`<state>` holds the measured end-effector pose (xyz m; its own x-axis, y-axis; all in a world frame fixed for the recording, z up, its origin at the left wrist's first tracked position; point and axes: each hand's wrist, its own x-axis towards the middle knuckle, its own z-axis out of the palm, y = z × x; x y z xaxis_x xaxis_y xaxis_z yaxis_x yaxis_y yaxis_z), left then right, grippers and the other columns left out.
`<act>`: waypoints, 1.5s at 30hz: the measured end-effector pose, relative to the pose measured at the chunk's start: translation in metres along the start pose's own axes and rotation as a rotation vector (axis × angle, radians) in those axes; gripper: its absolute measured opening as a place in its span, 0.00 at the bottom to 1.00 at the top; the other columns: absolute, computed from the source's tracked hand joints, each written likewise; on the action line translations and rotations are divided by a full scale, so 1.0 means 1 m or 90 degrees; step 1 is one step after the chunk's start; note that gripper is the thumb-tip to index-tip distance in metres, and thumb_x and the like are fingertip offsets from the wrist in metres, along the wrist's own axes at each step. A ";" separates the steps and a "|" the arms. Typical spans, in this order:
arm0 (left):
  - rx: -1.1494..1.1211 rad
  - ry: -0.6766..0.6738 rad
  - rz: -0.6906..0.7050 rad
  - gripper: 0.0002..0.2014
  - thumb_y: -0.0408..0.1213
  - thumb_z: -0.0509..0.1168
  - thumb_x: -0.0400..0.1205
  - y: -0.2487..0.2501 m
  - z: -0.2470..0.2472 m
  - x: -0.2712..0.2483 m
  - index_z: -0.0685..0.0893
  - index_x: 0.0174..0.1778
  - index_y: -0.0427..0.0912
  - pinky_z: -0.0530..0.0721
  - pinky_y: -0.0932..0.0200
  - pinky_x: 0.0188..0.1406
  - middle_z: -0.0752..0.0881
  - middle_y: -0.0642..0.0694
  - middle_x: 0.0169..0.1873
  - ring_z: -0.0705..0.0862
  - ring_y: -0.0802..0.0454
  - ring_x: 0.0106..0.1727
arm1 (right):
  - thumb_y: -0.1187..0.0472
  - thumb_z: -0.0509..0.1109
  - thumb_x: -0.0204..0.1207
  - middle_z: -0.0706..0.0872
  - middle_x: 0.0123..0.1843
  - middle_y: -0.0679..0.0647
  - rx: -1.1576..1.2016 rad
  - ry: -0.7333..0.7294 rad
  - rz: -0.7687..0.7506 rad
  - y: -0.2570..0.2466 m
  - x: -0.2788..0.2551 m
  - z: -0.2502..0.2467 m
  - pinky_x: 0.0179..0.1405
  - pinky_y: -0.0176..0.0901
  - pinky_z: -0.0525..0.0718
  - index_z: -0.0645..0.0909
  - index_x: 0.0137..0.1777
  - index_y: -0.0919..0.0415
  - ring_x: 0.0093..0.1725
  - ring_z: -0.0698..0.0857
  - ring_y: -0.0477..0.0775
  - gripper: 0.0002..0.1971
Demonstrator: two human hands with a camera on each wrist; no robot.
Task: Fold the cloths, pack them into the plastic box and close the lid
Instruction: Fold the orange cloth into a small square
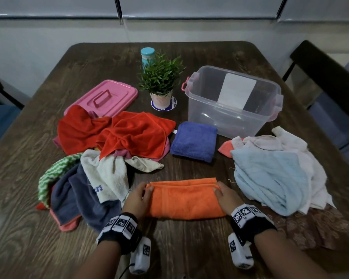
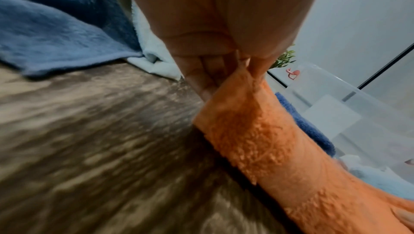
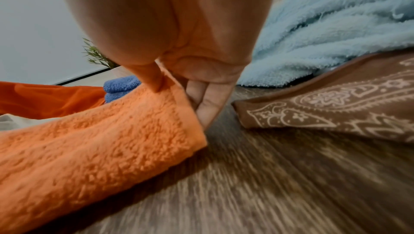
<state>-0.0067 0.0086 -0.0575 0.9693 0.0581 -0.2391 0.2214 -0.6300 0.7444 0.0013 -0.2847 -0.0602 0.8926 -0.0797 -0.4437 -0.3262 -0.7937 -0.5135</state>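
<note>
An orange cloth [image 1: 184, 198] lies folded into a long strip on the table's near middle. My left hand [image 1: 138, 196] pinches its left end [image 2: 235, 87] between thumb and fingers. My right hand [image 1: 225, 195] pinches the right end [image 3: 170, 92] the same way. A folded blue cloth [image 1: 193, 140] lies beyond it, in front of the clear plastic box [image 1: 233, 101], which stands open at the back right. The pink lid [image 1: 105, 97] lies at the back left, partly under a red cloth [image 1: 117, 133].
Unfolded cloths are heaped left [image 1: 85, 182] of me: red, white, navy, green-striped. A light blue cloth [image 1: 270, 176] and white ones pile up on the right, over a brown patterned cloth [image 3: 336, 99]. A potted plant [image 1: 161, 81] and teal bottle [image 1: 147, 56] stand at the back.
</note>
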 end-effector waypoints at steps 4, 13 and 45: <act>-0.031 0.032 -0.041 0.10 0.43 0.62 0.85 0.000 0.004 0.013 0.76 0.39 0.45 0.79 0.52 0.48 0.87 0.41 0.42 0.83 0.44 0.46 | 0.53 0.54 0.87 0.82 0.67 0.64 -0.019 -0.003 0.026 -0.003 0.006 0.000 0.59 0.45 0.75 0.72 0.72 0.60 0.64 0.81 0.63 0.18; -0.107 0.021 -0.161 0.08 0.40 0.69 0.81 -0.006 0.015 0.016 0.83 0.49 0.38 0.79 0.53 0.51 0.85 0.41 0.43 0.84 0.43 0.49 | 0.53 0.49 0.88 0.83 0.65 0.66 -0.106 0.000 0.045 -0.018 0.010 -0.001 0.56 0.47 0.76 0.66 0.75 0.58 0.63 0.82 0.65 0.19; -0.028 -0.033 0.091 0.28 0.39 0.65 0.77 -0.016 0.012 0.010 0.73 0.76 0.44 0.65 0.70 0.62 0.76 0.46 0.63 0.76 0.52 0.61 | 0.62 0.58 0.85 0.84 0.61 0.63 -0.047 0.033 0.076 -0.017 0.008 -0.007 0.45 0.44 0.72 0.66 0.71 0.60 0.58 0.83 0.63 0.16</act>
<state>-0.0015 0.0103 -0.0793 0.9846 -0.0706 -0.1600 0.0872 -0.5945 0.7994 0.0160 -0.2761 -0.0505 0.8647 -0.2058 -0.4581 -0.4087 -0.8184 -0.4039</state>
